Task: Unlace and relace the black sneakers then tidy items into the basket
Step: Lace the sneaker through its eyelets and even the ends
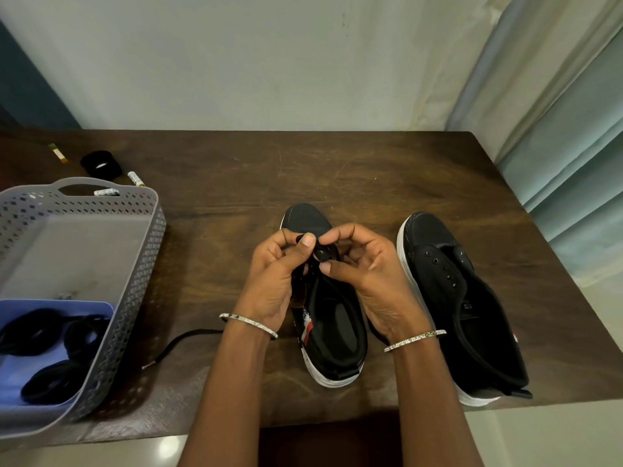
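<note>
1. The left hand (269,274) hovers over the front of the left sneaker (332,335), fingers curled, its thumb pressed against a black lace (323,255) at the eyelet area.
2. The right hand (369,276) meets it from the other side and pinches the same lace between thumb and forefinger; the other fingers are bent and loose.
3. Each wrist carries a thin sparkling bangle (249,323).
4. The left sneaker stands upright near the front middle of the dark wooden surface (337,170), toe pointing away from the person.
5. The right sneaker (465,298) stands just beside it, also toe away, its eyelets bare of lace.
6. A trailing lace (202,331) lies on the surface left of the left wrist, its pale tip towards the basket; the wrist hides where it leads.
7. The grey perforated basket (141,237) sits at the left edge of the surface, well apart from the sneakers.
8. Inside the basket, at its near end, a blue tray (13,375) holds several black loops (47,382).
9. Behind the basket lie a black round object (101,163) and three small tubes (136,179).
10. A pale curtain (573,163) hangs at the right.
</note>
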Demonstrator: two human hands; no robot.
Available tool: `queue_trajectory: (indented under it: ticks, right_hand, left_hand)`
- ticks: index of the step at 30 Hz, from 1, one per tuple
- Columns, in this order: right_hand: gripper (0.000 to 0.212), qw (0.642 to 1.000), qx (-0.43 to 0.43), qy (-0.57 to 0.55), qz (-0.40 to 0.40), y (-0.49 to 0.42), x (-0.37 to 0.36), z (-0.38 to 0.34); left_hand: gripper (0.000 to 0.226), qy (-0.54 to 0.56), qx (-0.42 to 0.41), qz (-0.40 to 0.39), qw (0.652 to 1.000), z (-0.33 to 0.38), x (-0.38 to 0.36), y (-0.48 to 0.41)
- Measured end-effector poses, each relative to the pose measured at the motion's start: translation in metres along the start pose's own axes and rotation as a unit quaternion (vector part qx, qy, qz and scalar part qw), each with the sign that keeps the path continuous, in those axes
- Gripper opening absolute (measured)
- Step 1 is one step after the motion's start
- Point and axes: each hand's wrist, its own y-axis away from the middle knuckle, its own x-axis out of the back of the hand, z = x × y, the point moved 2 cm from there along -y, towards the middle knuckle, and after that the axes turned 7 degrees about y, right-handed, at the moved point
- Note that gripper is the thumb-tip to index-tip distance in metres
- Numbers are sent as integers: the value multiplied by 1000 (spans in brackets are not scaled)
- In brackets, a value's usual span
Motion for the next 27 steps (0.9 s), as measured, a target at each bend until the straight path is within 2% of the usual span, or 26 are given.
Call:
queue_trajectory:
  ticks: [4,10,15,19,23,27]
  right_hand:
    - [33,998,44,52,4,0,2,0]
    - [32,996,33,74,20,0,8,3]
    - [28,998,24,54,8,0,13,7]
    - [21,998,30,38,43,0,14,6]
    - [20,997,-12,-68,38,0,4,4]
    - [17,978,-79,-191,36,0,-6,5]
  left_hand:
    - [8,-14,5,19,1000,1,1,-1]
    - [12,-31,27,20,999,2,2,-1]
    - [15,-37,42,18,998,2,4,-2]
    - [17,-28,35,4,999,2,4,-1]
    - [16,-13,28,12,999,0,4,-2]
    - [13,75,48,35,995,-7,0,-4]
